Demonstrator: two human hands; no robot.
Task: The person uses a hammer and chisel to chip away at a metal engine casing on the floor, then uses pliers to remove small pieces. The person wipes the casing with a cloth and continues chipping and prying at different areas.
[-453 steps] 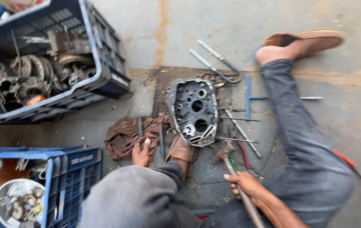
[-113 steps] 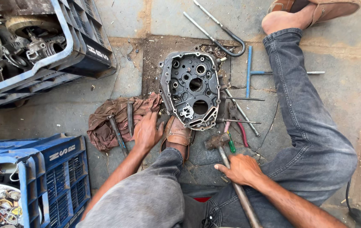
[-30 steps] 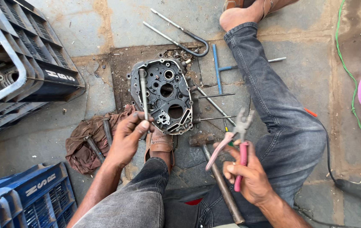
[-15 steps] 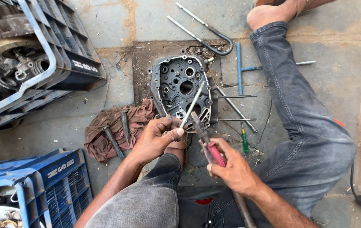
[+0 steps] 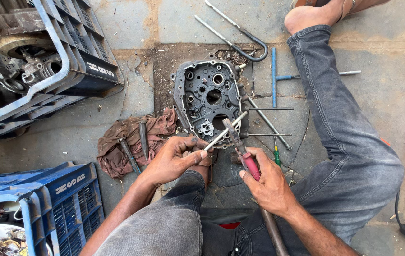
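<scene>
Worn, stained concrete floor (image 5: 382,90), outdoors-looking. Blue crates (image 5: 77,66) far left and near left; brown rag (image 5: 126,137) between. Engine case (image 5: 209,97) centre. Left hand (image 5: 174,159) fingers pinched on thin metal rod (image 5: 226,131). Right hand (image 5: 269,182) wrapped around red-handled pliers (image 5: 240,147), tips at rod. Open floor far right.

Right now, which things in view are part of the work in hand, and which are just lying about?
In use:
left hand holding thin metal rod
right hand holding red-handled pliers
engine case

Lying about:
brown rag
blue T-handle wrench
bent metal bar
blue crates
</scene>
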